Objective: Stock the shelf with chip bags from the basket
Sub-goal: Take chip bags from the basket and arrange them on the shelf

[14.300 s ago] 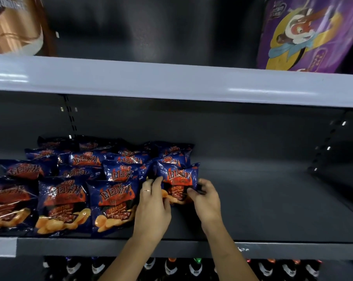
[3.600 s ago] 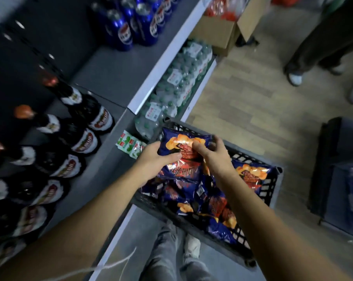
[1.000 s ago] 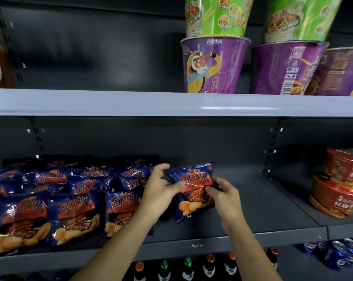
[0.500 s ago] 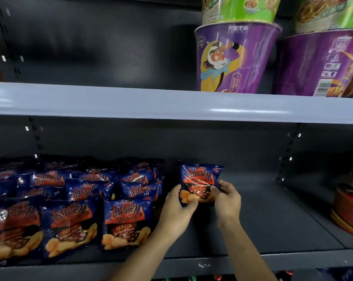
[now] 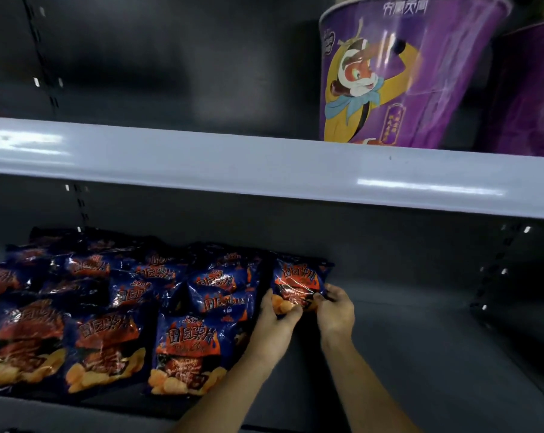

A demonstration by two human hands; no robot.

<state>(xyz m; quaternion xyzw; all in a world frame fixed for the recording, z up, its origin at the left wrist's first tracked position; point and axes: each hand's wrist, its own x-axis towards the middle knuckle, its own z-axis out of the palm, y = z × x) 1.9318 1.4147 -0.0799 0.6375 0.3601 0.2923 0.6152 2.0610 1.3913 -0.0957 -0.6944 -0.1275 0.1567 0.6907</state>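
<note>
Big picture: the shelf (image 5: 420, 354) has bare deck to the right of the right-hand fingers. The stocked bags (image 5: 108, 307) fill everything left of the left-hand fingers, tilted back in rows. The held chip bag (image 5: 298, 279) stands just beyond the fingertips, long axis upright. Can't tell if its bottom edge touches the deck. It's dark blue with orange flame print, glossy and puffy. The left hand (image 5: 275, 320) and right hand (image 5: 334, 314) are equally near, each pinching a lower corner, fingers (image 5: 330, 292) curled onto the film.
</note>
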